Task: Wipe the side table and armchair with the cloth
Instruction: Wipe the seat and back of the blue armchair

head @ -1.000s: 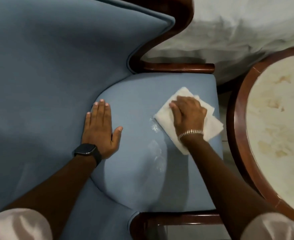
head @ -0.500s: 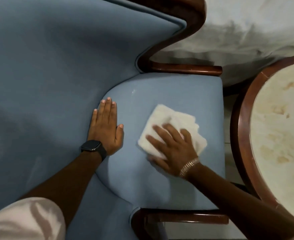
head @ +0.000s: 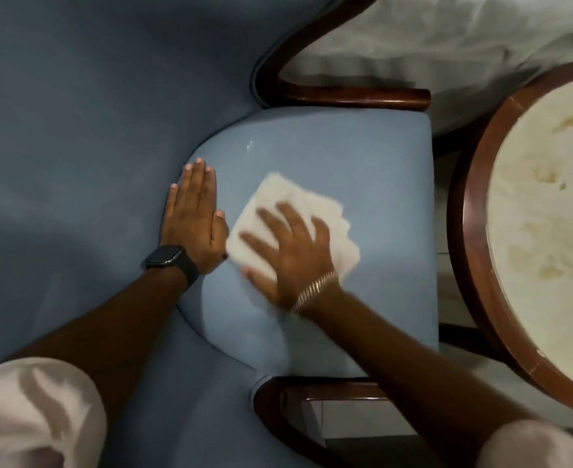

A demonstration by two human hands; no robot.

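The blue armchair (head: 339,153) fills the left and middle of the view, with dark wooden arms above and below its lighter blue seat. A folded white cloth (head: 278,204) lies on the seat under my right hand (head: 295,251), whose spread fingers press it flat. My left hand (head: 194,217) rests flat and empty at the seat's back edge, against the backrest, its thumb close to the cloth. The round side table (head: 474,204) with a wooden rim and a stained pale top stands at the right.
White bedding (head: 447,42) lies beyond the chair's far arm (head: 356,94). The near arm (head: 312,390) crosses below the seat. A narrow gap of floor (head: 444,231) separates the seat's front edge from the side table.
My right hand has slid the cloth from the seat's front right toward the backrest, ending beside my left hand. My left hand has stayed in place.
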